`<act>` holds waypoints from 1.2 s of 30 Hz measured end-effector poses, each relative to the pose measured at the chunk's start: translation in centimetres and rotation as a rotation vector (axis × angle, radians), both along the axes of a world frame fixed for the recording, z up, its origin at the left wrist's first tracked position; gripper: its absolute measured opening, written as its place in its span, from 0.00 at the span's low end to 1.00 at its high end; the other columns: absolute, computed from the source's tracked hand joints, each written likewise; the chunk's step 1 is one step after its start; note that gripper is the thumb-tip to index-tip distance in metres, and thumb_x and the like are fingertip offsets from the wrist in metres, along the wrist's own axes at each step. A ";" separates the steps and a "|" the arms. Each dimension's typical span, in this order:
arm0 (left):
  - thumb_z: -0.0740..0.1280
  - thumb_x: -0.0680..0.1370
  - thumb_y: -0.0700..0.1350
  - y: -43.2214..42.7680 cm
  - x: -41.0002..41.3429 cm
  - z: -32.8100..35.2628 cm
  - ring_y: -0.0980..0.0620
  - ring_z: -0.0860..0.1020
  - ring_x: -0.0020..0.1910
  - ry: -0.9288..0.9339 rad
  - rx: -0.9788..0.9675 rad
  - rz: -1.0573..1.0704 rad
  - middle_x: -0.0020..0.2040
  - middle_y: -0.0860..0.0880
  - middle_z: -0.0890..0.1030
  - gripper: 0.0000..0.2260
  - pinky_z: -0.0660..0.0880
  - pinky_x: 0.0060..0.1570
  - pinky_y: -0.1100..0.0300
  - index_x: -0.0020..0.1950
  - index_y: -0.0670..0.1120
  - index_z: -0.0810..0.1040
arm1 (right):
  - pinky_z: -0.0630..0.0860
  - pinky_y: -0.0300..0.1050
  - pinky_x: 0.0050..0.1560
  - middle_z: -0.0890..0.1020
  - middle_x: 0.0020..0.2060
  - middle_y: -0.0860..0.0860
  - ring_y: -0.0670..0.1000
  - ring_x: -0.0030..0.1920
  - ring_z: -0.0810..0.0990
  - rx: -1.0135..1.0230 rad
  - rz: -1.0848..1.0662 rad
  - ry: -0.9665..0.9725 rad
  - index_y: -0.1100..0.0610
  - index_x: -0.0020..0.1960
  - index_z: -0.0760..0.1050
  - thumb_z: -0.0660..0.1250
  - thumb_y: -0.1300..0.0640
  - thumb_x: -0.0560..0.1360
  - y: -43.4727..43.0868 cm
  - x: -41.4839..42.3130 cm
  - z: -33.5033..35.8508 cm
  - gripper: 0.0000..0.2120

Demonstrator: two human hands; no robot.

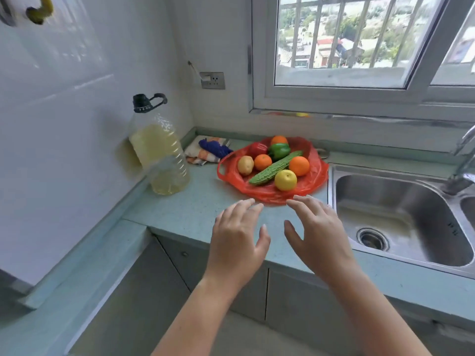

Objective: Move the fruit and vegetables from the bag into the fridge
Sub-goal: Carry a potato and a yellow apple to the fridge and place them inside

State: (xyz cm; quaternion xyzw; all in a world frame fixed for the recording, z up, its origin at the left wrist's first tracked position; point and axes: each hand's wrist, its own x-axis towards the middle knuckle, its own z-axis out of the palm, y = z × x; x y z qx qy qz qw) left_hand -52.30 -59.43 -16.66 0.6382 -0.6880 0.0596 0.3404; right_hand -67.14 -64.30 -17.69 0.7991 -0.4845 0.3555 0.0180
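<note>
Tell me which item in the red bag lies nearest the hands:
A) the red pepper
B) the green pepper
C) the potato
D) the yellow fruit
D: the yellow fruit sits at the near edge of the red bag, just beyond the left hand and right hand.

Bright daylight comes through the window (354,42) and lights the scene evenly, with soft shadows. The steel sink (401,214) shows mild glare. The wide lens bends the walls at the edges. The oil bottle (159,150) is blurred, and the whole picture looks slightly soft.
</note>
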 end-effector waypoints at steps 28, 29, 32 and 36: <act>0.59 0.72 0.49 -34.1 10.9 -9.7 0.41 0.75 0.57 0.171 0.320 -0.162 0.59 0.40 0.77 0.20 0.71 0.57 0.48 0.58 0.41 0.78 | 0.78 0.59 0.44 0.82 0.45 0.57 0.62 0.46 0.81 0.394 -0.297 0.081 0.61 0.49 0.80 0.68 0.54 0.63 -28.8 6.1 -9.0 0.17; 0.61 0.71 0.47 -35.0 11.2 -10.2 0.40 0.75 0.57 0.175 0.335 -0.167 0.59 0.40 0.77 0.19 0.71 0.57 0.47 0.58 0.41 0.78 | 0.78 0.59 0.44 0.82 0.46 0.57 0.62 0.46 0.81 0.415 -0.308 0.075 0.61 0.49 0.80 0.67 0.54 0.62 -29.4 6.2 -9.4 0.18; 0.67 0.70 0.42 -37.6 11.9 -11.7 0.39 0.75 0.56 0.148 0.348 -0.186 0.59 0.39 0.77 0.17 0.72 0.56 0.47 0.58 0.40 0.78 | 0.76 0.59 0.47 0.81 0.48 0.58 0.63 0.48 0.80 0.460 -0.352 0.052 0.61 0.52 0.80 0.73 0.57 0.63 -30.9 6.5 -10.7 0.18; 0.70 0.71 0.39 -40.1 12.6 -13.6 0.39 0.72 0.60 0.160 0.424 -0.178 0.63 0.39 0.73 0.18 0.70 0.59 0.47 0.61 0.40 0.76 | 0.73 0.54 0.52 0.79 0.52 0.56 0.60 0.54 0.76 0.518 -0.401 0.014 0.59 0.57 0.77 0.72 0.58 0.67 -32.4 6.6 -11.7 0.19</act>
